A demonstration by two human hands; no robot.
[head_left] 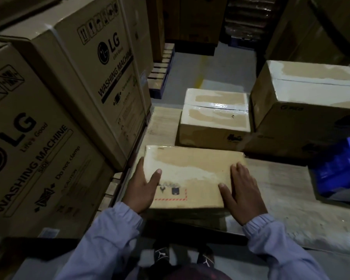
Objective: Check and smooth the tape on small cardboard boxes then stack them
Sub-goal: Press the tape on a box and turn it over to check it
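Near carton: left of the board, printed "LG WASHING MACHINE"; cut off by the left edge of the view.
Far carton: left of the board's far end, same print; its foot is hidden behind the near carton.
Board: pale wood grain, lying flat; its near edge is lost in shadow.
Big box: on the board's far right side, its top glossy with tape; cut off at the right, its side print too dark to read.
Taped box: at the board's far middle, just beside the big box and apart from the box.
Box: at the board's near left corner, top face up, long axis running left to right. A shiny tape band crosses the top, and symbols in a red dashed frame sit at its near left corner. Whether it rests on the board or is lifted is unclear.
Bag: blue, on the board's right side; blurred and partly cut off.
Left hand: fingers straight along the box's left side, thumb laid on top.
Right hand: spread flat over the box's near right corner, covering that edge.
Shoes: below the board's near edge, dim.
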